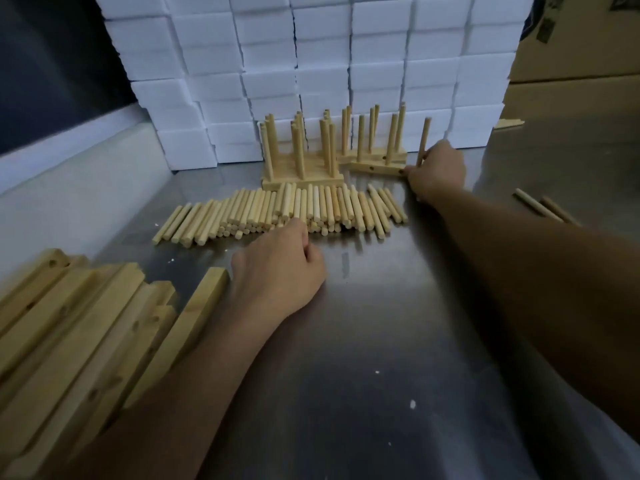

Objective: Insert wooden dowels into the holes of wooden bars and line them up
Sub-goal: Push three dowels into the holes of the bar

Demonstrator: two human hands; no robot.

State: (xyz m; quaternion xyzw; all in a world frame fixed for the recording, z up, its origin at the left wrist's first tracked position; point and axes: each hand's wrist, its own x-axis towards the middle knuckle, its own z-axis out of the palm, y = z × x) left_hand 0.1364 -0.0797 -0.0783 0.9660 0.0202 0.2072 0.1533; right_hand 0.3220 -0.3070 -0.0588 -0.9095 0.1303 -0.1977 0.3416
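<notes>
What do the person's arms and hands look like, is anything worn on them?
Both arms are bare as far as the picture shows: no sleeves reach the forearms, and neither the left hand nor the right hand wears a glove. No watch, ring, bracelet or marking can be seen on the hands or wrists. The picture is dim and a little blurred, so small details could be missed.

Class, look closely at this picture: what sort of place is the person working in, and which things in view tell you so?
Probably a small workshop or packing room. A steel worktable holds a pile of loose dowels and a stack of drilled wooden bars, with white boxes stacked behind and cardboard cartons at the right.
</notes>
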